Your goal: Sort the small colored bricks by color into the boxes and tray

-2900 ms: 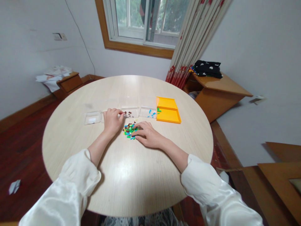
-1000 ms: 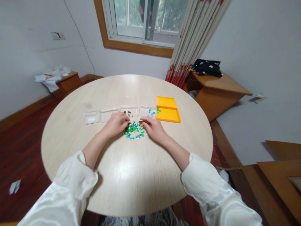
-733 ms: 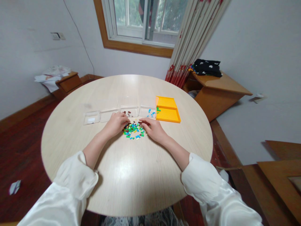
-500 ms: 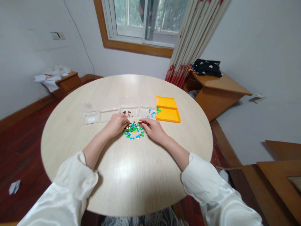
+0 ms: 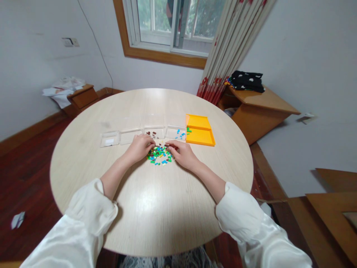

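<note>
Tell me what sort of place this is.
Most likely a room in a home, though which room is unclear: a round, pale, wood-grained table stands near a wood-trimmed glass window, with a long cream-and-red fabric curtain hanging at its side.

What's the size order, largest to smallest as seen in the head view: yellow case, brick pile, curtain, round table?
1. Round table
2. Curtain, visible part only; the frame cuts its top
3. Yellow case, counting its open lid
4. Brick pile, edges partly hidden
</note>
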`<state>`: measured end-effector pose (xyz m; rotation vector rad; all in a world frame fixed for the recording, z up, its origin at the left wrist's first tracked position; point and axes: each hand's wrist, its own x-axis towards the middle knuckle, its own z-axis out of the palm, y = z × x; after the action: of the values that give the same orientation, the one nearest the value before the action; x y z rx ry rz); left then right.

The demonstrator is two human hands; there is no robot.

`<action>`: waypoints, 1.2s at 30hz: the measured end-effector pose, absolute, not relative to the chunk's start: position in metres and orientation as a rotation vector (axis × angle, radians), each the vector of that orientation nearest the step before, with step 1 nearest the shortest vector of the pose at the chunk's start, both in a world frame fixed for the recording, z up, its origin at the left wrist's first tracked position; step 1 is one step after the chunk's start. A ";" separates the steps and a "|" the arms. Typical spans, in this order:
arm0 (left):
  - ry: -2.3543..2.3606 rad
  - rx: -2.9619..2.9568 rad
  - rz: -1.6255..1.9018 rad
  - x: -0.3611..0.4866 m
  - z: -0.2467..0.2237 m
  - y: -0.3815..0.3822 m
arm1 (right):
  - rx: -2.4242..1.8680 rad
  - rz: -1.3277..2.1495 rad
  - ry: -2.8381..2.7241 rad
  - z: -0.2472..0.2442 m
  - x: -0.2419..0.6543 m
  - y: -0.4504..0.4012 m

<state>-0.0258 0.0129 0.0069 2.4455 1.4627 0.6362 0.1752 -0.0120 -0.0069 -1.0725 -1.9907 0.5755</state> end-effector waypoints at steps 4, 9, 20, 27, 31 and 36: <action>1.403 2.107 0.879 -0.020 0.006 0.012 | -1.059 0.588 -1.973 -0.005 0.175 -0.012; 1.185 1.651 1.020 -0.012 0.004 0.009 | -1.071 0.610 -1.910 -0.005 0.176 -0.012; 1.066 1.422 0.993 -0.005 0.011 0.000 | -1.026 0.674 -1.779 -0.005 0.175 -0.012; 1.048 1.455 0.995 -0.006 0.010 0.002 | -1.000 0.705 -1.802 -0.004 0.174 -0.014; 1.035 1.461 0.983 -0.005 0.011 0.001 | -0.980 0.744 -1.801 -0.004 0.173 -0.014; 1.047 1.437 0.989 -0.005 0.011 0.001 | -0.956 0.778 -1.790 -0.003 0.173 -0.015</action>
<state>-0.0051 0.0007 0.0110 1.4375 1.0474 0.9887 0.1729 -0.0154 -0.0030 -0.9562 -1.7901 0.7784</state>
